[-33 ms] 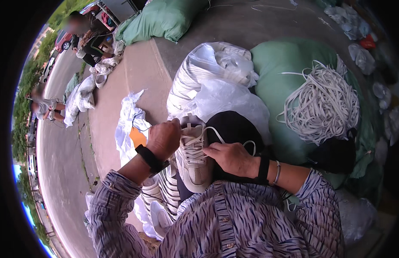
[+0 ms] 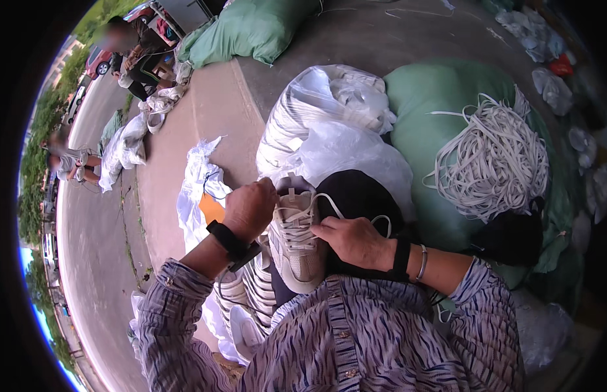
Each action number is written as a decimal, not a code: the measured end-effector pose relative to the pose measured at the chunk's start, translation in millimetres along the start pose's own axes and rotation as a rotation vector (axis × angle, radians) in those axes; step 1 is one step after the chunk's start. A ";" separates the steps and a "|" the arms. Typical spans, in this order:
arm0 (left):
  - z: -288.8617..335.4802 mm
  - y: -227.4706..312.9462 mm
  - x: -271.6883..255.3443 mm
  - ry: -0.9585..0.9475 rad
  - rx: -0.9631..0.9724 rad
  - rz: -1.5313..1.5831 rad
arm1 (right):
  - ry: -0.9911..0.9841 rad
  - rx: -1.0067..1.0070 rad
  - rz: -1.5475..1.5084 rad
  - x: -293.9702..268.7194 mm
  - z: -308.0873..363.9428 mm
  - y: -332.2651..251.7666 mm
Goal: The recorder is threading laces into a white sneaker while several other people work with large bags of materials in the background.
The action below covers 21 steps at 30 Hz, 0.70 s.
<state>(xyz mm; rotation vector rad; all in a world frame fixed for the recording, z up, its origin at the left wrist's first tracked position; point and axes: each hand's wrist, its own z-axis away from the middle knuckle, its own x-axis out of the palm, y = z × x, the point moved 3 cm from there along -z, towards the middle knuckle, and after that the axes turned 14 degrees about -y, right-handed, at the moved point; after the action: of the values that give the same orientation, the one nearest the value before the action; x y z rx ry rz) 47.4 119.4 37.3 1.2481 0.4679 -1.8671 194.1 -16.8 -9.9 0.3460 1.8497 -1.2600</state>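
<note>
A beige and cream sneaker [image 2: 299, 251] rests on my lap, toe toward me, with pale laces [image 2: 297, 225] threaded across its tongue. At the shoe's upper left edge, my left hand [image 2: 251, 208] is closed, gripping the lace by the top eyelets; its fingertips are partly hidden. My right hand [image 2: 356, 240] pinches the lace at the shoe's right side, thumb and forefinger together. From there a loose length of lace [image 2: 331, 204] arcs over the dark cloth [image 2: 361, 196] beside the shoe.
A heap of white laces [image 2: 490, 157] lies on a green sack [image 2: 414, 111] at right. White plastic bags [image 2: 323, 104] stand ahead. Stacked shoes [image 2: 248, 307] sit by my left side. Another green sack [image 2: 251, 32] is farther off. Two people [image 2: 137, 59] sit at far left.
</note>
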 end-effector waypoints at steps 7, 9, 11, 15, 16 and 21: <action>32.2 4.1 32.9 0.159 0.258 0.390 | 0.044 0.007 0.076 6.6 4.7 -3.2; 37.7 12.9 37.6 0.189 0.298 0.308 | 0.014 0.031 0.038 4.7 0.7 -2.6; 39.6 16.8 42.5 0.234 0.319 0.196 | -0.014 0.059 0.002 2.6 -2.8 -1.2; 40.9 5.0 37.5 0.286 0.154 0.326 | -0.112 0.057 0.031 1.2 -5.4 -0.5; 41.9 0.4 36.7 0.305 0.096 0.389 | -0.146 0.055 0.026 0.7 -5.0 0.0; 59.7 4.7 50.5 0.382 0.226 0.376 | -0.046 0.006 0.016 -5.2 -3.5 -6.8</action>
<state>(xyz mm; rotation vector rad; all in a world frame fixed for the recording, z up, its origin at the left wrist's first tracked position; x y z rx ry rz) 7.8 54.3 19.3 1.7258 0.2010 -1.3950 191.2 -15.8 -1.2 0.3315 1.8019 -1.2530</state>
